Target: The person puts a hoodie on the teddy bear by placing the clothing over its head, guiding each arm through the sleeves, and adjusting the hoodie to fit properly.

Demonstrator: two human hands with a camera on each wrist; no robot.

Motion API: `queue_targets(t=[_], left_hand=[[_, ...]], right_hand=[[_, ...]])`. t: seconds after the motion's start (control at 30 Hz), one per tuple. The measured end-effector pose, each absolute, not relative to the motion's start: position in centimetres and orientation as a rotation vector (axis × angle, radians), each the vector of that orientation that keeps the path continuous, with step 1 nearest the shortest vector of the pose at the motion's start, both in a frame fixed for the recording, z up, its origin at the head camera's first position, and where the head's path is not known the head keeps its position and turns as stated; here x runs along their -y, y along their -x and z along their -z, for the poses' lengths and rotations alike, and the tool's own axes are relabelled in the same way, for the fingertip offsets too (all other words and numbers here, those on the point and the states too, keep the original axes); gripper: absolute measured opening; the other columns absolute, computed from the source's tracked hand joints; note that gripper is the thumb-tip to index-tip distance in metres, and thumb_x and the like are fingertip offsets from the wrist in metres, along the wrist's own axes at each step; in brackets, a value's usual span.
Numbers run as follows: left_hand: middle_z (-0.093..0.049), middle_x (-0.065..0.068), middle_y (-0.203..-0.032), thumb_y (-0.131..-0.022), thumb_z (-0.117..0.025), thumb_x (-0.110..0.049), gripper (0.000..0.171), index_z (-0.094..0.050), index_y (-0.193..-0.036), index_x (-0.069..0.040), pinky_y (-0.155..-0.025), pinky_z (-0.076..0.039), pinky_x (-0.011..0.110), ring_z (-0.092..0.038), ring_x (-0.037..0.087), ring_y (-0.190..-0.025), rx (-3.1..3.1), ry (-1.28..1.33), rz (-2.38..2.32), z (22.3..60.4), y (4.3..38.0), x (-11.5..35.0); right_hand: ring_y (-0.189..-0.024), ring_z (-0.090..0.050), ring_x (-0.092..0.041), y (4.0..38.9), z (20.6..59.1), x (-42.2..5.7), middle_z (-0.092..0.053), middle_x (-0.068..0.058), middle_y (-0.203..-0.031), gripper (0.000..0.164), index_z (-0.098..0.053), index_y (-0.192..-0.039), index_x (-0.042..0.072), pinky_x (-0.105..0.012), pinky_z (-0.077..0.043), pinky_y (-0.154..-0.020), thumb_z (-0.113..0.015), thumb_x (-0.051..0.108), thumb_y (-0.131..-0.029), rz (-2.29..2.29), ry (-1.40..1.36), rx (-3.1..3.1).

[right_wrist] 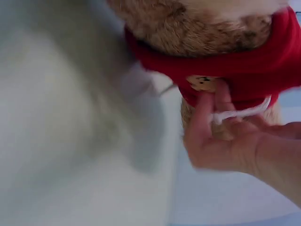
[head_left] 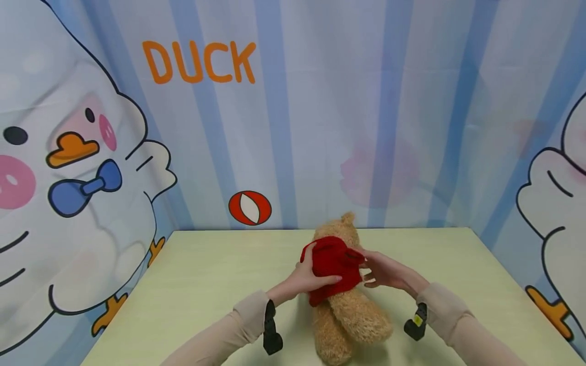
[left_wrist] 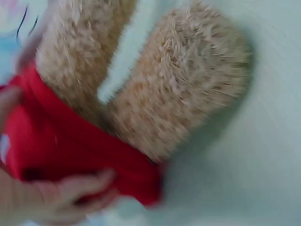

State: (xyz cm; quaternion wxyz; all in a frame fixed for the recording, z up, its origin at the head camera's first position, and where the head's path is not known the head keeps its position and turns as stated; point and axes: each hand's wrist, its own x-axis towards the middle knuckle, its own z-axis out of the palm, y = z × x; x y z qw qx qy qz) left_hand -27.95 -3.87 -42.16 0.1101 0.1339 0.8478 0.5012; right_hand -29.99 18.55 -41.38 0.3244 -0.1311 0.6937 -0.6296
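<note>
A light-brown teddy bear (head_left: 359, 315) wears a red hoodie (head_left: 331, 267) and leans with its back toward me, legs pointing to the near edge. My left hand (head_left: 304, 277) grips its left side through the hoodie, thumb and fingers spread over the red cloth. At the other side, my right hand (head_left: 389, 269) pinches the hoodie near the bear's right arm. In the right wrist view, the hoodie's front carries a small bear-face patch (right_wrist: 203, 83), with right fingertips right at it. A white drawstring (right_wrist: 242, 113) crosses those fingers. The bear's face is hidden.
The pale yellow table (head_left: 220, 264) reaches back to a blue-striped backdrop (head_left: 320, 127) with duck drawings on both sides. Dark wrist cameras are strapped to both sleeves; the left wrist camera (head_left: 272, 335) hangs close to the bear's leg.
</note>
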Motion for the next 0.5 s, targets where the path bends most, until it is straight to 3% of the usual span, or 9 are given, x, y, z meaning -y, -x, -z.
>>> queue_targets(t=[0.1,0.17,0.27,0.33,0.5], left_hand=[[-0.022,0.015,-0.141,-0.077,-0.067,-0.016,0.090,-0.002,-0.140,-0.022,-0.079,-0.047,0.049,-0.032,0.035,-0.123,-2.027,-0.332,-1.893,42.8,28.8,5.0],[-0.020,0.012,-0.140,-0.082,-0.056,-0.004,0.081,-0.002,-0.139,-0.024,-0.078,-0.048,0.043,-0.034,0.030,-0.121,-1.678,-0.247,-2.093,43.1,29.1,5.8],[-0.028,0.006,-0.133,-0.086,-0.040,0.003,0.063,-0.011,-0.137,-0.021,-0.081,-0.045,0.034,-0.039,0.022,-0.113,-1.240,-0.190,-2.287,43.5,29.1,6.8],[-0.037,0.002,-0.125,-0.087,-0.035,0.000,0.051,-0.021,-0.133,-0.018,-0.082,-0.043,0.030,-0.043,0.017,-0.107,-1.028,-0.200,-2.341,43.9,29.1,7.2],[-0.049,-0.003,-0.110,-0.086,-0.033,-0.003,0.036,-0.035,-0.119,-0.016,-0.085,-0.040,0.031,-0.046,0.013,-0.102,-0.859,-0.279,-2.262,45.1,29.2,7.8]], right_hand=[[-0.117,-0.041,-0.036,29.6,39.8,-18.5,-0.025,-0.016,-0.142,0.050,-0.023,-0.140,0.024,-0.060,-0.023,-0.097,-0.029,0.043,-0.094,1.551,0.481,-1.981],[-0.124,-0.033,-0.041,29.3,39.2,-18.3,-0.022,-0.018,-0.144,0.052,-0.017,-0.143,0.022,-0.066,-0.015,-0.098,-0.032,0.037,-0.095,1.555,0.627,-2.057],[-0.122,-0.036,-0.041,29.0,39.5,-18.0,-0.035,-0.021,-0.135,0.048,-0.027,-0.138,0.015,-0.059,-0.029,-0.097,-0.042,0.025,-0.094,1.667,0.776,-2.169],[-0.121,-0.038,-0.041,28.9,40.3,-17.9,-0.039,-0.023,-0.130,0.047,-0.031,-0.133,0.012,-0.050,-0.041,-0.090,-0.049,0.019,-0.091,1.704,0.781,-2.250],[-0.112,-0.048,-0.034,28.8,42.5,-17.8,-0.029,-0.021,-0.137,0.059,-0.025,-0.137,0.024,-0.044,-0.049,-0.078,-0.057,0.026,-0.087,1.663,0.604,-2.224]])
